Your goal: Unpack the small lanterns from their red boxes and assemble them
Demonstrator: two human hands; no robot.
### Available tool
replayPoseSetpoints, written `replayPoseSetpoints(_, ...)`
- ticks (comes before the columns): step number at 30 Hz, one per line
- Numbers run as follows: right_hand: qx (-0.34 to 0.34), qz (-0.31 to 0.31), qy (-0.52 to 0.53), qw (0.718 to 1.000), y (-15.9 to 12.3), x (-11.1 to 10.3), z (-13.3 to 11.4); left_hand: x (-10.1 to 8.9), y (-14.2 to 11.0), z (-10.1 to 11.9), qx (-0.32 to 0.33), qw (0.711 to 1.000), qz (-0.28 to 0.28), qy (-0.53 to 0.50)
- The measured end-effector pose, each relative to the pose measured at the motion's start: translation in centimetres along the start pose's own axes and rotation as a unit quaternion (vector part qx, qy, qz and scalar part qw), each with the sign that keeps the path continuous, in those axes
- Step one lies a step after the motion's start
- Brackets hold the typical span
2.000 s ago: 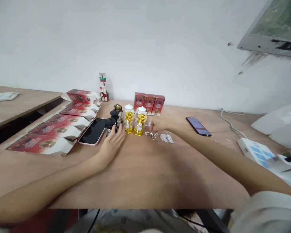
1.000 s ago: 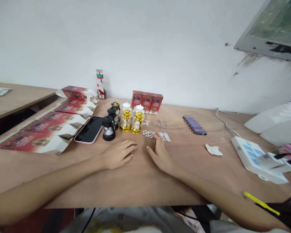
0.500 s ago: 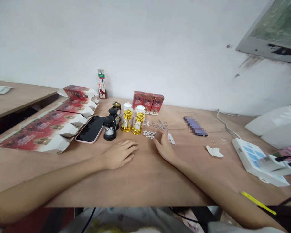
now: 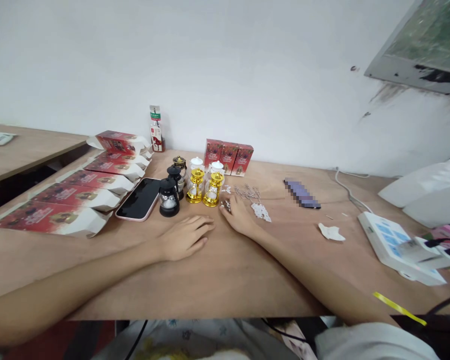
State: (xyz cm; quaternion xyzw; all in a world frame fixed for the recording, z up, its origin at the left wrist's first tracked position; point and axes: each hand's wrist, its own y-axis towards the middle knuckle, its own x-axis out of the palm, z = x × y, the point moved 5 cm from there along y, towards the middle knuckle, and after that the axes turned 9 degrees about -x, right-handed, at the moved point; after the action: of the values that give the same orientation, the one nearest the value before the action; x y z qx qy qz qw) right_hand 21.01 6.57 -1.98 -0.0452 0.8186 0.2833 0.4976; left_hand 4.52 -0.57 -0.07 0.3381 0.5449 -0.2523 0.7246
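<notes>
My left hand (image 4: 187, 237) lies palm down on the table, fingers spread, holding nothing. Just beyond it stands a small black lantern (image 4: 169, 198); a second black lantern (image 4: 175, 175) and a bronze-coloured one (image 4: 180, 164) are behind. Two gold lanterns (image 4: 212, 190) and two white lanterns (image 4: 217, 167) stand to their right. My right hand (image 4: 240, 217) rests on its edge, thumb apart from the fingers, around a cluster of small round discs (image 4: 226, 205) on the table. Its fingers partly hide the discs. Right of that hand lie small white pieces (image 4: 261, 212).
Open red cartons (image 4: 71, 192) line the left side beside a large pink-edged phone (image 4: 138, 200). Upright red boxes (image 4: 229, 157) and a bottle (image 4: 157, 135) stand near the wall. Rightward are another phone (image 4: 302, 194), torn paper (image 4: 331, 232) and a power strip (image 4: 393, 245).
My left hand has left the black lantern and come to lie flat nearer me. My right hand shifted right beside the discs, then back left over them.
</notes>
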Motion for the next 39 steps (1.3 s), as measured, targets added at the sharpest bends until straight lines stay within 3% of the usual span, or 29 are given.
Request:
replayPoseSetpoints(6,-0.063,-0.002,0.011,0.998,1.3,-0.4,0.0,-0.1,0.0,0.1,0.002,1.000,0.003,-0.001)
replayPoseSetpoints(22,-0.133,-0.029,-0.080,0.988,2.4,0.0,0.7,-0.1,0.0,0.1,0.002,1.000,0.004,-0.007)
replayPoseSetpoints(26,-0.129,-0.001,-0.108,0.986,3.2,-1.5,1.0,0.0,0.0,0.1,-0.006,1.000,-0.004,-0.009)
replayPoseSetpoints(30,-0.078,0.077,-0.139,0.984,7.1,-5.9,2.1,0.0,0.1,0.1,-0.007,1.000,-0.004,-0.012)
replayPoseSetpoints(32,-0.052,0.085,-0.153,0.983,10.0,-7.8,2.4,0.0,0.1,0.1,-0.006,1.000,-0.004,-0.009)
replayPoseSetpoints(35,-0.069,0.028,-0.189,0.979,14.7,-8.5,1.8,0.1,0.1,0.1,-0.003,1.000,-0.009,-0.002)
replayPoseSetpoints(39,-0.068,-0.086,-0.213,0.971,19.4,-7.0,1.2,0.4,-0.1,0.0,-0.002,0.999,-0.036,0.007)
